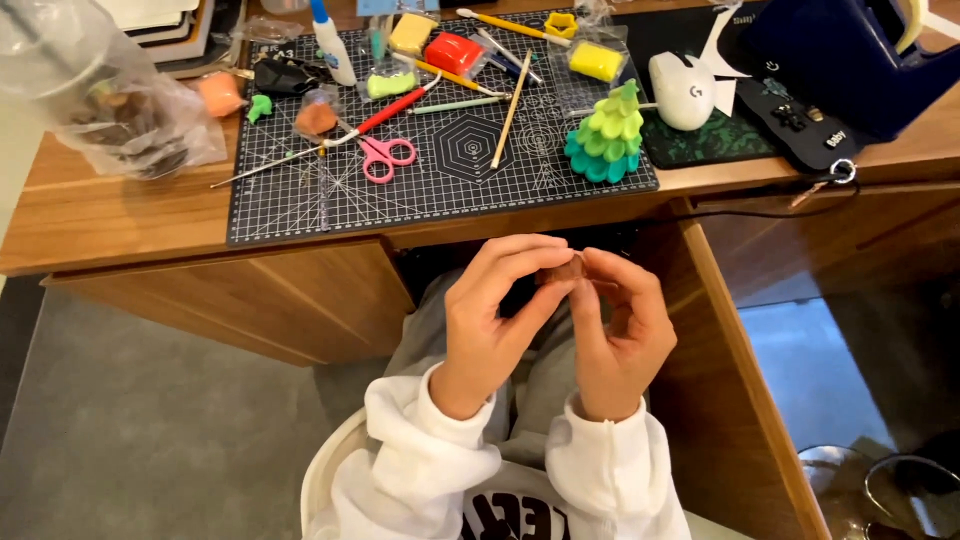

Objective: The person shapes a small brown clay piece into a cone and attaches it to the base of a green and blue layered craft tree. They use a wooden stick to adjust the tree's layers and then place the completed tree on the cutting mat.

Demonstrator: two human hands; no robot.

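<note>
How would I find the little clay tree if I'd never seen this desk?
Start at the black cutting mat on the wooden desk and go to its right edge, beside the white mouse. The clay tree stands there, a cone of scalloped layers. Only it fades from teal up to light green.

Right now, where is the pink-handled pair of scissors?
In the head view, the pink-handled scissors lie on the black cutting mat, left of centre, just below the red-handled tool.
</note>
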